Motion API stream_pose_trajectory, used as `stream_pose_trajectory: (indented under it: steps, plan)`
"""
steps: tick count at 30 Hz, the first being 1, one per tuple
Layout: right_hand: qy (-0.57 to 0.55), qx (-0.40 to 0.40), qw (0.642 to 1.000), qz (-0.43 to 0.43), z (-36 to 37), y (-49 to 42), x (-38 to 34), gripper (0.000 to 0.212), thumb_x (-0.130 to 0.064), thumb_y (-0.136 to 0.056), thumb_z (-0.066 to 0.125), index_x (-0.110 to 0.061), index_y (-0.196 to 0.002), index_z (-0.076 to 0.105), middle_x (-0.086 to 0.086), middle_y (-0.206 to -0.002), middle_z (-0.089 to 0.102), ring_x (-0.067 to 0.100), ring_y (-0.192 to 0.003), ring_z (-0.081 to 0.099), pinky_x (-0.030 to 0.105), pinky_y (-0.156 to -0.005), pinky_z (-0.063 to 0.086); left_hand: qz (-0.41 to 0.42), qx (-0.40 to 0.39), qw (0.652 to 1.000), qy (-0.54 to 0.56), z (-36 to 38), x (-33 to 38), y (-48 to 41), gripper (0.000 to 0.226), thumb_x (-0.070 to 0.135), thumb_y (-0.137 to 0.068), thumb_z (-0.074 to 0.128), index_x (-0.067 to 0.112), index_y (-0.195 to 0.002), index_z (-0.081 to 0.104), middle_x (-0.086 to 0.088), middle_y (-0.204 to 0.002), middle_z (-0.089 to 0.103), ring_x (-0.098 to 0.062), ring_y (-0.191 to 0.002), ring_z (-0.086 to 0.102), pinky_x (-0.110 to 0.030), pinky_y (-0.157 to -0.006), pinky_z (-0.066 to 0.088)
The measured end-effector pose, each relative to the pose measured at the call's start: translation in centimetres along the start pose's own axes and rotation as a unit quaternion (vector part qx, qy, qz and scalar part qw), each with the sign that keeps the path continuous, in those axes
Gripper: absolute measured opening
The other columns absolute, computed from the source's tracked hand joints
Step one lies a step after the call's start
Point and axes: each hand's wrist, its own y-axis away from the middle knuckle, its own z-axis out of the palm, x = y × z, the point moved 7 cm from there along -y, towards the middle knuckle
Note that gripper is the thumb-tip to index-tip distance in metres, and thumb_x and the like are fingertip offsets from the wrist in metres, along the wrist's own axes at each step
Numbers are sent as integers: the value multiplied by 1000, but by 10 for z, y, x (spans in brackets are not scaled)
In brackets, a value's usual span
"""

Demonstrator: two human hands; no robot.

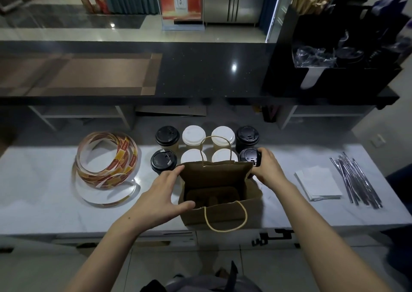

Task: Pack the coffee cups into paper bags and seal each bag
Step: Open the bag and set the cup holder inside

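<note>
At your far left on the white table (44,191) lies a loose coil of red-and-yellow sticker tape (107,169), its print too blurred to read. Your left hand (160,193) braces the open kraft paper bag (223,213) at its left wall, fingers (176,171) straight and apart; a pulp cup carrier (211,197) sits inside. Eight lidded coffee cups (194,135) stand behind in two rows. Your right hand (267,169) has its fingers clamped round the front right black-lidded cup (248,156). Napkins (318,184) and silver strips (356,180) lie beyond.
</note>
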Motion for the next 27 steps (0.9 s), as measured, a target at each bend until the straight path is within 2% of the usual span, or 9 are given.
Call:
stream_pose_trajectory:
  steps: [3, 6, 10, 16, 19, 22, 25, 27]
  plan:
    - [-26, -15, 999, 11, -1, 1, -1, 91, -19, -78, 86, -15, -154, 36, 12, -146, 54, 29, -117, 54, 42, -95, 51, -4, 6, 1000, -3, 1, -2, 0, 107, 68, -82, 73, 43, -162, 6, 9, -165, 22, -13, -148, 30, -37, -113, 40]
    - [-41, -13, 999, 5, -7, 3, -5, 85, -25, -79, 86, -16, -150, 39, 11, -141, 57, 22, -106, 49, 35, -87, 45, -4, 3, 1000, 1, 1, -2, 0, 111, 69, -79, 75, 43, -162, 5, 10, -165, 22, -13, -147, 29, -38, -113, 39]
    - [-84, 32, 996, -20, -30, 12, -14, 80, -39, -77, 86, -24, -141, 42, 4, -135, 57, 25, -112, 55, 36, -88, 48, -6, -1, 1000, -3, 2, 0, 0, 116, 70, -77, 76, 44, -161, 2, 10, -166, 19, -13, -148, 28, -39, -114, 39]
    - [-115, 109, 982, -100, -78, 35, -51, 78, -42, -80, 86, -30, -142, 41, 1, -141, 48, 23, -123, 53, 31, -94, 50, -11, 1, 1000, 19, 5, -5, 2, 122, 74, -71, 76, 47, -159, -4, 11, -168, 17, -14, -150, 28, -42, -115, 40]
    - [-143, 132, 968, -155, -102, 55, -76, 76, -45, -79, 85, -34, -140, 41, -1, -139, 47, 21, -123, 53, 37, -101, 53, -14, 0, 999, 35, 7, -7, 2, 124, 74, -68, 76, 48, -158, -6, 10, -169, 16, -15, -151, 27, -41, -116, 38]
    - [-188, 138, 953, -196, -123, 78, -96, 77, -54, -71, 79, -39, -137, 42, -2, -135, 49, 20, -122, 56, 43, -102, 55, -13, 0, 999, 36, 8, -8, 2, 125, 71, -70, 78, 47, -159, -6, 9, -169, 16, -16, -151, 27, -40, -116, 38]
    - [-227, 131, 938, -227, -139, 98, -115, 73, -53, -72, 77, -41, -136, 43, -3, -133, 51, 19, -121, 58, 40, -98, 56, -13, 0, 999, 40, 9, -9, 2, 127, 74, -68, 77, 48, -159, -7, 8, -169, 15, -18, -151, 27, -41, -116, 38]
    - [-241, 119, 931, -246, -145, 111, -127, 72, -54, -72, 76, -40, -135, 44, -3, -131, 53, 18, -119, 60, 30, -94, 56, -11, -2, 999, 45, 9, -8, 2, 127, 73, -68, 77, 48, -159, -8, 7, -169, 16, -18, -151, 26, -41, -116, 37]
